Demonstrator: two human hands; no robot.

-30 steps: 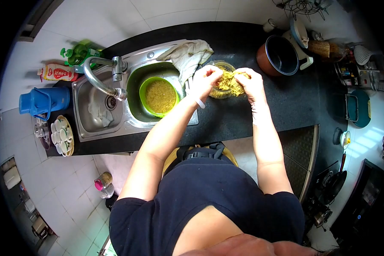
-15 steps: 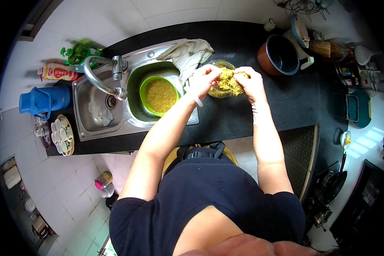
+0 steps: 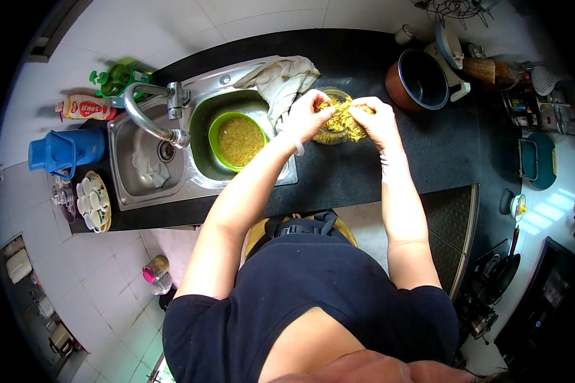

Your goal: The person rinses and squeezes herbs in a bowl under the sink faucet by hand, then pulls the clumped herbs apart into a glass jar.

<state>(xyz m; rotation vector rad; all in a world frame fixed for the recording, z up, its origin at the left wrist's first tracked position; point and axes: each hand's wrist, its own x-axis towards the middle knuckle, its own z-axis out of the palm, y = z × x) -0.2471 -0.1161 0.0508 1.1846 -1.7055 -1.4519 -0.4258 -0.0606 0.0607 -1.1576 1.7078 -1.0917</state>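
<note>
Over a clear glass bowl (image 3: 329, 138) on the dark counter, a clump of yellow shreds (image 3: 349, 121) is stretched between my two hands. My left hand (image 3: 307, 117) pinches its left side with thumb and fingers. On the other side, my right hand (image 3: 379, 123) is closed on the clump. More yellow shreds show inside the glass bowl, partly hidden by the hands. To the left, a green bowl (image 3: 214, 152) stands in the right sink basin, holding similar yellow shreds in liquid.
A steel double sink (image 3: 126, 199) with a curved faucet (image 3: 134, 105) lies left. A pale cloth (image 3: 287, 80) drapes over its back right corner. A brown pot (image 3: 402, 89) stands at the back right. Cups on a tray (image 3: 108, 214) and a blue jug (image 3: 86, 152) sit far left.
The yellow clump looks looser and more spread out between my hands. My left hand has turned slightly and its fingers have shifted. The bowls have stayed in place.
</note>
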